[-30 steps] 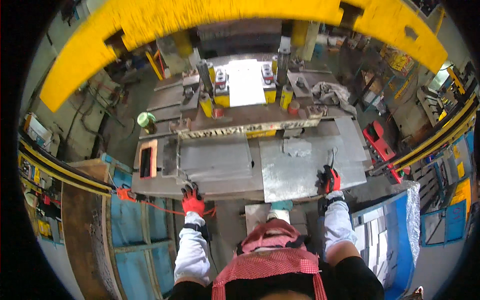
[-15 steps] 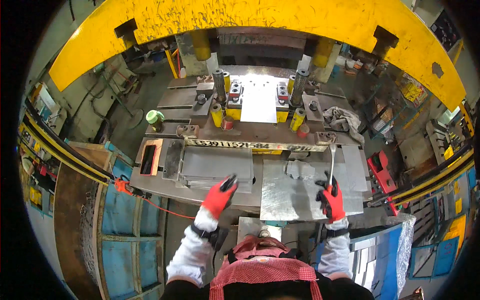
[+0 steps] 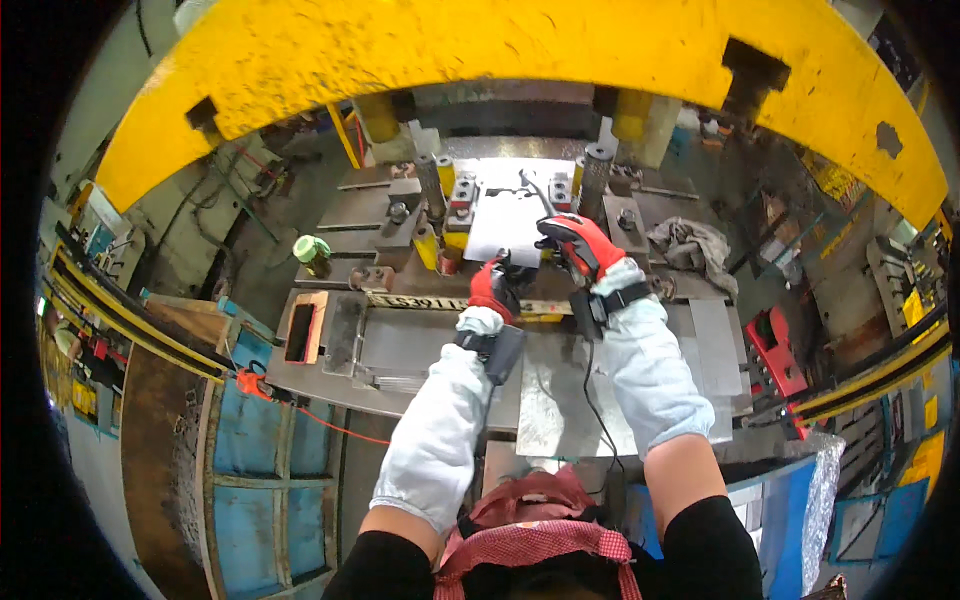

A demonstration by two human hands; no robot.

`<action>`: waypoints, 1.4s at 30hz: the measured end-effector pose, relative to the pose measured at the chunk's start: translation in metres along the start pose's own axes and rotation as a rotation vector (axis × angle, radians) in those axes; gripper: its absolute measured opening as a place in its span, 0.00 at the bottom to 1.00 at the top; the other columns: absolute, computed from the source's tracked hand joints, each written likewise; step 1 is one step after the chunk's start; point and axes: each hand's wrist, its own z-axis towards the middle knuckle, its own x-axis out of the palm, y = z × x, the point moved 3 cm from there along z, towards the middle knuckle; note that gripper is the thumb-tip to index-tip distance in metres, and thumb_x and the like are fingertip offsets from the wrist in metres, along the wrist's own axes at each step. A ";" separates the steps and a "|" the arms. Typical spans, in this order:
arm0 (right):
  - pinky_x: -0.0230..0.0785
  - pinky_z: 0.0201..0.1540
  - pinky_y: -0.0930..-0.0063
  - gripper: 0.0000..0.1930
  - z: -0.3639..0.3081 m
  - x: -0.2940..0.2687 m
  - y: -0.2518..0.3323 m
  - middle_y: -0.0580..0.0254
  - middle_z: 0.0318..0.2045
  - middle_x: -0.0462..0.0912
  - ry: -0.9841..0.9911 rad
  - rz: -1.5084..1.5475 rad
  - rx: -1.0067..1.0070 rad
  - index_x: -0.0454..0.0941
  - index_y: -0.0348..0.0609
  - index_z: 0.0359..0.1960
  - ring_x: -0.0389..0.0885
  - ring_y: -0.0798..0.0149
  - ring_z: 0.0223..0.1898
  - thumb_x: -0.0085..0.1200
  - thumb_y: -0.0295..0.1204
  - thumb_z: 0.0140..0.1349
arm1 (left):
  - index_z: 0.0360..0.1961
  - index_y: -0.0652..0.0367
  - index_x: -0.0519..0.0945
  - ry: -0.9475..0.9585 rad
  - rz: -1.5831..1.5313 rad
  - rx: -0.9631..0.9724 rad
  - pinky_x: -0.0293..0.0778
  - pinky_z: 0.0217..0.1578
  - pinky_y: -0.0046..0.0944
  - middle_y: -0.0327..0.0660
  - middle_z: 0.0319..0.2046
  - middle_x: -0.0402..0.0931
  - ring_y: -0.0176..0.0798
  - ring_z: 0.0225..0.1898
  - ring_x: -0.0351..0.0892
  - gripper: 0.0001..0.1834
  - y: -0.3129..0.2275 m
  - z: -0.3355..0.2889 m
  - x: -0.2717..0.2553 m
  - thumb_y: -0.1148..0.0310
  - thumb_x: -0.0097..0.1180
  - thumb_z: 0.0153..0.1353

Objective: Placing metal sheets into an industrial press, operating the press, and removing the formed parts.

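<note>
A bright flat metal sheet [image 3: 497, 232] lies across the die of a press. My left hand [image 3: 500, 287], in a red and black glove, is at its near edge, fingers closed on that edge. My right hand [image 3: 580, 245], in a matching glove, reaches over the sheet's right side, wrapped round a slim metal rod-like tool [image 3: 535, 190]. The tool points up and left over the far part of the sheet. Its exact kind cannot be made out. Dark gaps or shadows show on the sheet beside its tip.
A yellow press beam [image 3: 480, 45] arches above the die. Dark guide posts [image 3: 597, 172] and yellow cylinders flank the sheet. A grey sheet stack [image 3: 400, 340] is front left, a larger plate [image 3: 550, 400] front right. A rag [image 3: 693, 250], phone [image 3: 300, 332] and green-capped bottle [image 3: 312, 250] lie around.
Both hands have moved forward and inward from the front of the table to the die. The tool in my right hand now reaches over the sheet, and my left hand meets its near edge.
</note>
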 end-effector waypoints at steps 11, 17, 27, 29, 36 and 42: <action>0.64 0.18 0.80 0.20 -0.304 0.024 0.011 0.64 0.26 0.77 -0.500 0.426 0.671 0.66 0.39 0.52 0.69 0.76 0.17 0.50 0.28 0.56 | 0.30 0.65 0.76 -0.054 1.365 0.772 0.67 0.30 0.29 0.35 0.23 0.71 0.29 0.27 0.68 0.05 -0.158 -0.170 -0.038 0.73 0.54 0.53; 0.60 0.15 0.81 0.18 -0.331 0.030 -0.026 0.69 0.23 0.75 -0.530 0.358 0.802 0.69 0.42 0.49 0.65 0.77 0.14 0.49 0.30 0.56 | 0.45 0.65 0.74 -0.071 1.323 0.629 0.69 0.35 0.28 0.38 0.33 0.77 0.30 0.32 0.73 0.21 -0.245 -0.185 -0.039 0.78 0.54 0.45; 0.68 0.32 0.75 0.31 -0.214 0.106 0.096 0.60 0.28 0.74 -0.014 -0.569 0.174 0.64 0.42 0.55 0.74 0.72 0.27 0.58 0.27 0.45 | 0.33 0.58 0.80 0.497 1.758 0.089 0.67 0.17 0.30 0.37 0.18 0.76 0.29 0.16 0.70 0.14 -0.173 -0.131 0.043 0.69 0.58 0.41; 0.67 0.32 0.75 0.36 -0.203 0.124 0.090 0.58 0.32 0.75 0.010 -0.547 0.146 0.59 0.44 0.59 0.73 0.73 0.28 0.58 0.29 0.45 | 0.34 0.56 0.81 0.733 1.855 0.205 0.69 0.32 0.32 0.39 0.27 0.76 0.33 0.29 0.73 0.14 -0.158 -0.120 0.048 0.69 0.60 0.42; 0.60 0.26 0.86 0.36 -0.205 0.125 0.074 0.66 0.41 0.74 -0.070 0.548 0.580 0.52 0.45 0.63 0.67 0.80 0.25 0.54 0.24 0.50 | 0.48 0.62 0.73 0.565 1.269 -0.001 0.72 0.35 0.30 0.40 0.34 0.77 0.30 0.32 0.76 0.18 -0.143 -0.083 0.034 0.71 0.54 0.54; 0.65 0.36 0.83 0.22 -0.103 0.061 0.053 0.67 0.40 0.74 -0.159 0.530 0.425 0.63 0.38 0.55 0.73 0.75 0.36 0.47 0.28 0.58 | 0.52 0.53 0.68 0.316 0.437 -0.297 0.74 0.41 0.45 0.43 0.48 0.71 0.41 0.44 0.74 0.23 -0.107 -0.118 -0.048 0.52 0.45 0.60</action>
